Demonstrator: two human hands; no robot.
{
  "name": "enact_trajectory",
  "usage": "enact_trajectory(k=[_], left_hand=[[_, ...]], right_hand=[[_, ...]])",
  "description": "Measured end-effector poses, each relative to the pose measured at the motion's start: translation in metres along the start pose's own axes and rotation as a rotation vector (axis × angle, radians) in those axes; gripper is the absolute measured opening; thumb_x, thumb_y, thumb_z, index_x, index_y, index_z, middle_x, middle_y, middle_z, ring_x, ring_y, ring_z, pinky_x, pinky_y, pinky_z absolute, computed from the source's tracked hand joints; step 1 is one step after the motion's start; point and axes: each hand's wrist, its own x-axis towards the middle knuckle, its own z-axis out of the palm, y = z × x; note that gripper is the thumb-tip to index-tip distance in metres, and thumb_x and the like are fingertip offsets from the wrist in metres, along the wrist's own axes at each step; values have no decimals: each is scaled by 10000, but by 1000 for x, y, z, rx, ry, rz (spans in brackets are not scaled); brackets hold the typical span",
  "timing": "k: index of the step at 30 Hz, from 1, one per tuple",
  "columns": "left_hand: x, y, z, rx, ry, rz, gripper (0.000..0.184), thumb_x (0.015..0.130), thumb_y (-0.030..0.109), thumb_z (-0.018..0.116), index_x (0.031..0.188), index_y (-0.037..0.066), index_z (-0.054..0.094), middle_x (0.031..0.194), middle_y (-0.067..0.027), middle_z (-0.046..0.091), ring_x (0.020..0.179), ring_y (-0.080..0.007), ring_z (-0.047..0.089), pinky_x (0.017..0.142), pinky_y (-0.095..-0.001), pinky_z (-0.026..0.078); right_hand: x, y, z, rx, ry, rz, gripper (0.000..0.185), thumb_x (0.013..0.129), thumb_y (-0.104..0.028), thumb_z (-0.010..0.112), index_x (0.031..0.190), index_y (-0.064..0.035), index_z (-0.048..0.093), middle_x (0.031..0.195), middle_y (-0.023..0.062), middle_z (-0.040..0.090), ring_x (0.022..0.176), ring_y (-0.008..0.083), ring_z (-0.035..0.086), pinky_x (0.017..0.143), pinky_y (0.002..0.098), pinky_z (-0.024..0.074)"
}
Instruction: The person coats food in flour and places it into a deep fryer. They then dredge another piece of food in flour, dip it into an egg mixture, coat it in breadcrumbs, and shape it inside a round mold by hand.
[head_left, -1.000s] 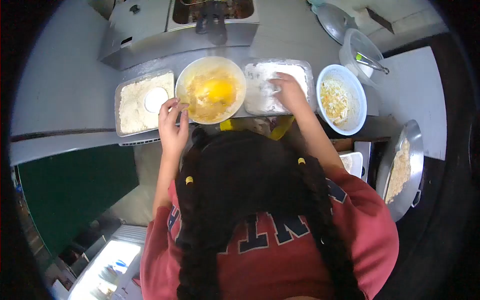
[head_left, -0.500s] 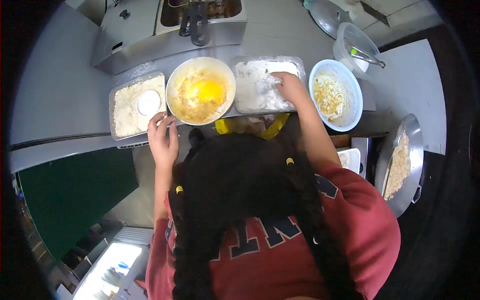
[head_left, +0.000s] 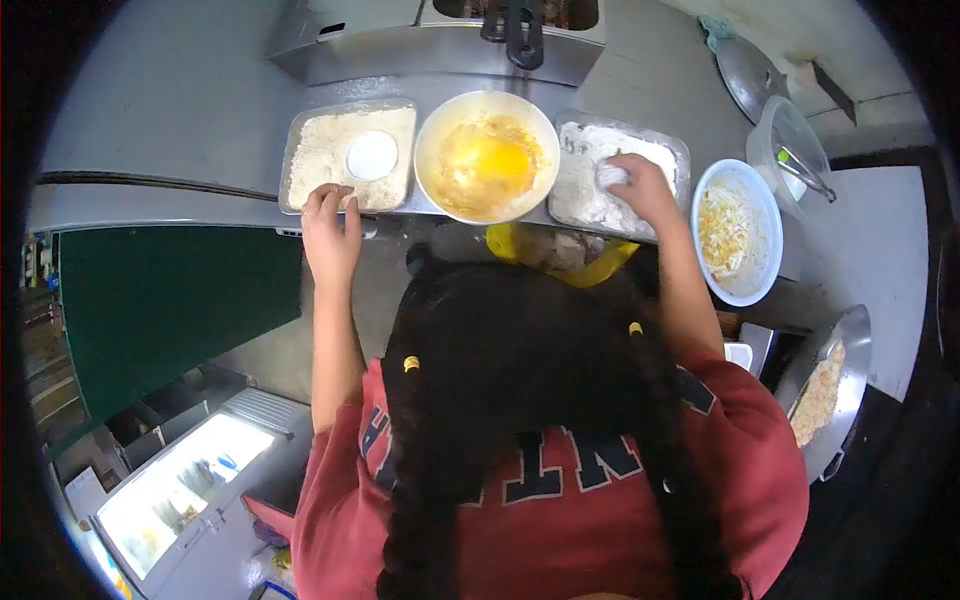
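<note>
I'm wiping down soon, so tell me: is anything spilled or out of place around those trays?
Yes, a little: a pale dusting lies on the counter just behind the left-hand tray. It looks odd because it is outside the tray, like spilled powder. Nothing else stands out.

Moved left grip (head_left: 333, 228) from beside bowl (head_left: 426, 165) to crumb tray (head_left: 288, 160)'s near edge; closed right grip (head_left: 646, 190) on white lump (head_left: 611, 177).

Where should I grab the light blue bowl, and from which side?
I'd pinch the near rim of the light blue bowl, coming from the body side, thumb inside and fingers beneath its sloping wall. The bowl is open and round, and that edge looks free, while the flour tray and clear plastic tub crowd its left and far right.
</note>
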Motion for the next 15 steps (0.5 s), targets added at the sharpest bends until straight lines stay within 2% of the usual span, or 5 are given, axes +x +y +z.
enact_trajectory(k=[4,6,7,9,15], left_hand=[[40,-35,22,47,-42,44,185,846,110,625,1009,46,686,1047,-148,638,984,-365,601,860,-440,485],[60,-59,46,115,-100,78,187,836,111,622,1001,48,683,1037,-153,636,974,-363,607,845,-442,498],[72,-64,52,186,-160,111,188,826,111,620,992,50,681,1027,-159,635,965,-362,613,831,-445,512],[88,-72,64,265,-242,123,201,808,127,619,981,40,673,1016,-174,633,957,-361,623,803,-453,530],[120,-92,79,273,-443,112,196,819,161,612,929,14,682,1020,-194,633,962,-365,628,840,-451,530]], right_hand=[[-4,51,8,325,240,73,380,825,-72,681,1201,-45,635,1073,109,672,1017,298,630,889,365,497],[-6,53,9,1019,325,446,354,913,-140,622,1256,-64,579,1119,114,655,1023,320,628,910,416,494],[-7,55,13,1018,343,446,354,913,-140,622,1256,-64,579,1119,114,655,1023,320,628,910,416,494],[-8,49,20,1673,450,614,335,956,-191,577,1272,-89,538,1161,132,631,1035,313,620,903,423,501],[-1,-11,27,1457,529,439,367,930,-161,607,1280,-81,531,1161,124,623,1025,251,621,837,377,531]])
